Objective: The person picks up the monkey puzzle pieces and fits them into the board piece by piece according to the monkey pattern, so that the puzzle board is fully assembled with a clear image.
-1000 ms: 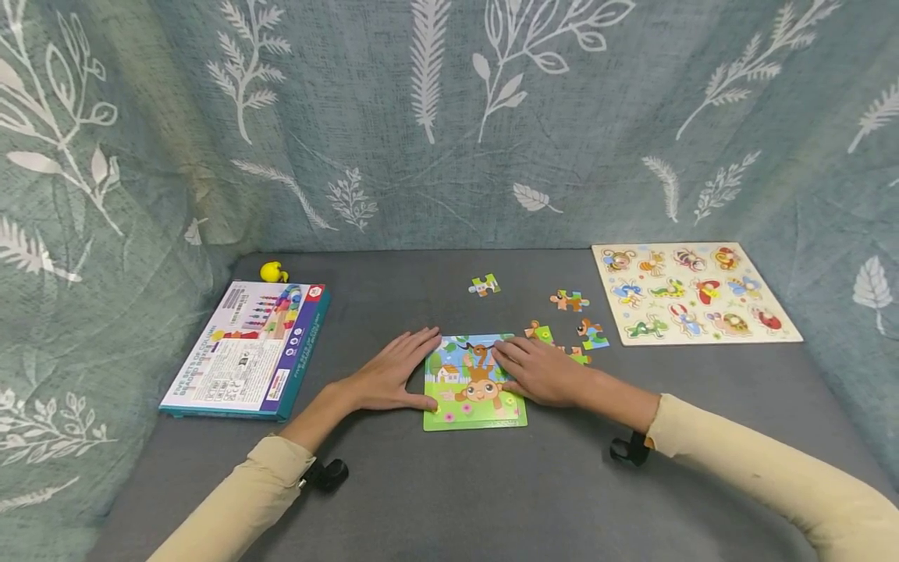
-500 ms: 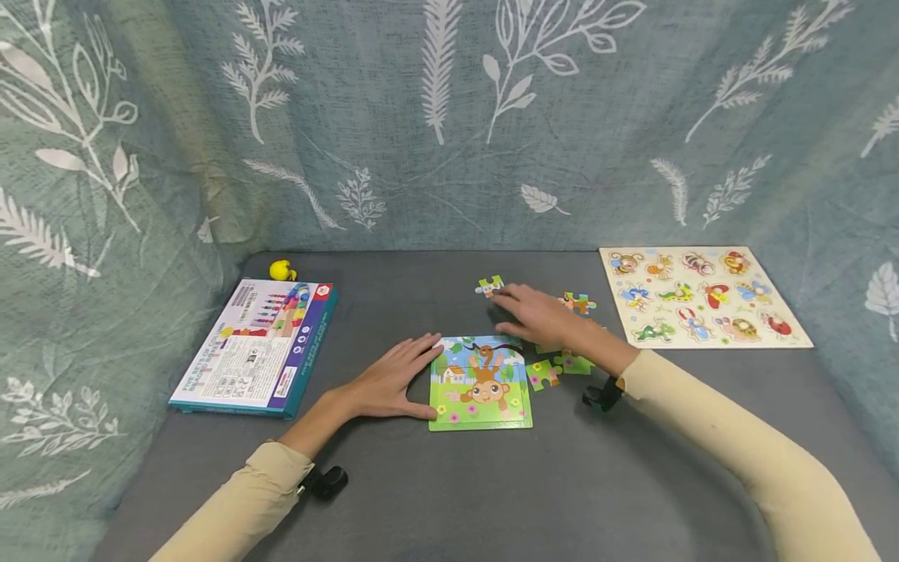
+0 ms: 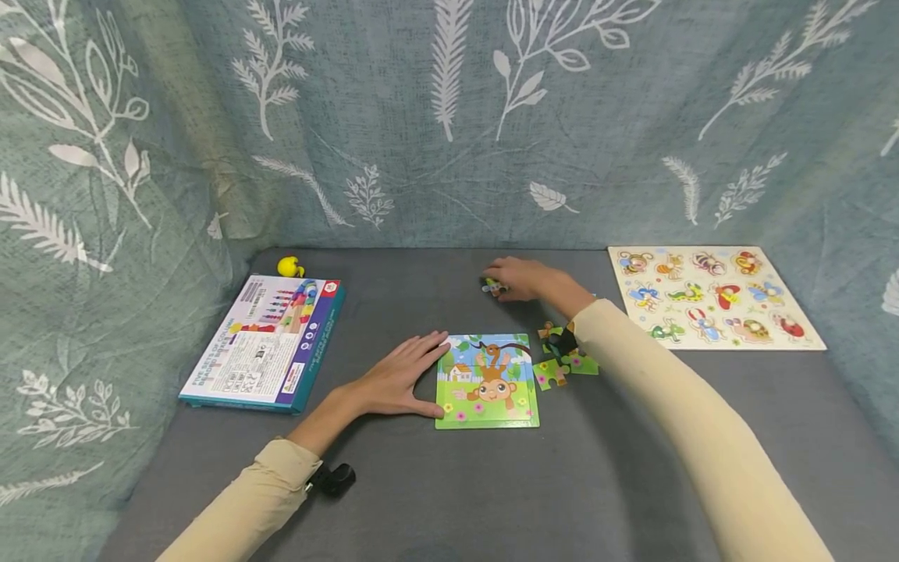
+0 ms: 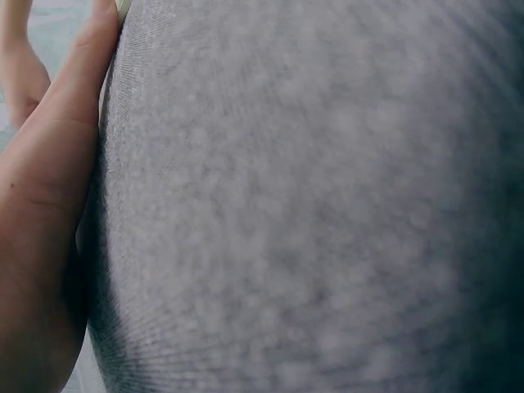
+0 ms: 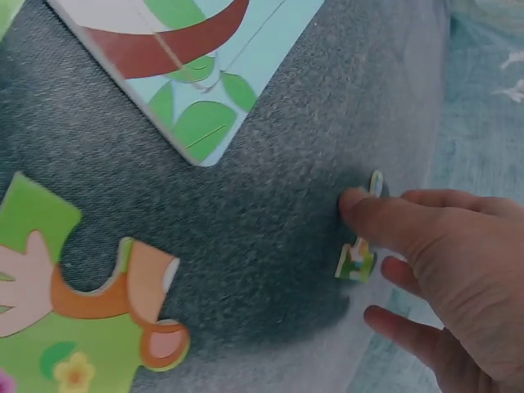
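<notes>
- 1 jigsaw piece (image 3: 495,288), just right of the frame's centre, is pinched in your right hand (image 3: 525,279).
- The monkey puzzle (image 3: 488,386) lies lower centre; your left hand (image 3: 397,378), fingers extended, touches its left edge.
- Loose jigsaw pieces (image 3: 551,374) lie just right of it.
- Middle right: insect puzzle board (image 3: 715,298).
- Middle left: toy box (image 3: 260,343).

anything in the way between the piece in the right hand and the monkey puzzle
Nothing visible: only bare table shows between the puzzle piece in the right hand and the monkey puzzle. The loose pieces lie to its right, and the left hand is at its left edge.
</notes>
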{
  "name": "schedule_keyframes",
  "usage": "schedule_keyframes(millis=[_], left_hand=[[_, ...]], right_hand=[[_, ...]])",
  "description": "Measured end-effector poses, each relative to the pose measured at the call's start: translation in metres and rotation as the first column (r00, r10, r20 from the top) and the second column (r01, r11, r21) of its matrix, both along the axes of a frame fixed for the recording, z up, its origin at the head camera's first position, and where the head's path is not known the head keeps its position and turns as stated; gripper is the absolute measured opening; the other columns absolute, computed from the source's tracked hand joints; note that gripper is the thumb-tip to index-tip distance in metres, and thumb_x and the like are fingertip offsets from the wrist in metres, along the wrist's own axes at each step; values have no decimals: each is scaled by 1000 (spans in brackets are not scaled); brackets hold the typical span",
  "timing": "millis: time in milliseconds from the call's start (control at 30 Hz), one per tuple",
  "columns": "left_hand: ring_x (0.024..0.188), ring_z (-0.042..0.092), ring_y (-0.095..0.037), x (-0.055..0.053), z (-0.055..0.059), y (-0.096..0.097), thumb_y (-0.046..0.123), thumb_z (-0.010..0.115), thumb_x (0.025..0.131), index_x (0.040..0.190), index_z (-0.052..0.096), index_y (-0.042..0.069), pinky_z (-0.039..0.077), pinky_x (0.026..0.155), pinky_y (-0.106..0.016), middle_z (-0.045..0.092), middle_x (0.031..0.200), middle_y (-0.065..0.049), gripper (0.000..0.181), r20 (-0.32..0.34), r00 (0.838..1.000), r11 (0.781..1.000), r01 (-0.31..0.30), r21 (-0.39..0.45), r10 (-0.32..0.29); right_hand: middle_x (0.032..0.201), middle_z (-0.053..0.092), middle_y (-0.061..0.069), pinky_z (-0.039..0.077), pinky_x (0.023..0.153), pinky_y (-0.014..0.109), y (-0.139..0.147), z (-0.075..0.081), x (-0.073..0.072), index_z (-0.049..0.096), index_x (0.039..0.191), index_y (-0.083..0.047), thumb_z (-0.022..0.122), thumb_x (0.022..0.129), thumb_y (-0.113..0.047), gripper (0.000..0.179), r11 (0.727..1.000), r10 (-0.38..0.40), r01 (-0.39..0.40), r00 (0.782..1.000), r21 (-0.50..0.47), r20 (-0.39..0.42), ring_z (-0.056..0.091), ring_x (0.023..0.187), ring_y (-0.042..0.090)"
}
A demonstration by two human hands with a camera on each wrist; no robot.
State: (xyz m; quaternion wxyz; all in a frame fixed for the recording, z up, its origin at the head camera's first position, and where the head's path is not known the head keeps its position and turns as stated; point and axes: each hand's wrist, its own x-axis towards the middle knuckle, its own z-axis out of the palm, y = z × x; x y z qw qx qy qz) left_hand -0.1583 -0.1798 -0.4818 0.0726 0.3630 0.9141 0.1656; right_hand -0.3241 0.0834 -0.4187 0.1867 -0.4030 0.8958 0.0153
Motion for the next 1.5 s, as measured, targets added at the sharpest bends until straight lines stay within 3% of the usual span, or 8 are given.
schedule_keyframes(millis=[200,433,667,933,1200,1500], left_hand=[[152,16,-26,0,1,1,67,66,78,156,19,11,19,122,-48,14,165,-6,107,6,1000,1000,-6,-6,6],[153,13,-24,-1,0,0,64,68,78,157,16,13,17,123,-46,12,165,-4,107,25,1000,1000,-10,-17,11],[152,17,-27,-1,0,0,66,66,78,156,19,11,19,122,-48,15,164,-7,107,-1,1000,1000,-1,9,1],[152,15,-25,0,-1,-1,69,64,78,157,16,13,18,122,-48,13,165,-5,108,19,1000,1000,-7,-12,7],[152,17,-27,-2,0,0,67,66,78,156,19,11,20,122,-48,15,164,-7,107,-7,1000,1000,-7,3,7],[153,13,-24,-1,0,0,64,67,78,157,16,14,17,123,-47,12,165,-4,107,27,1000,1000,-16,-16,16]], right_hand=[[152,38,15,40,110,49,-11,6,0,39,149,-12,57,99,-22,54,994,-13,10,1000,107,23,37,141,32],[156,33,15,39,111,50,-15,8,-1,38,150,-14,57,99,-23,55,987,-27,24,1000,161,15,35,143,32],[148,42,14,44,106,48,-13,6,-3,45,145,-12,57,99,-22,49,991,-5,6,1000,131,-8,45,136,31],[137,52,16,48,102,47,-13,6,-1,56,135,-9,60,97,-19,40,995,24,-20,999,98,-43,55,124,32],[125,54,14,51,93,42,-20,9,0,58,134,-6,60,97,-13,38,993,-1,11,996,119,-84,59,114,29],[140,49,15,48,102,43,-23,5,2,53,139,-8,57,98,-14,42,987,-51,61,996,149,-69,53,126,30]])
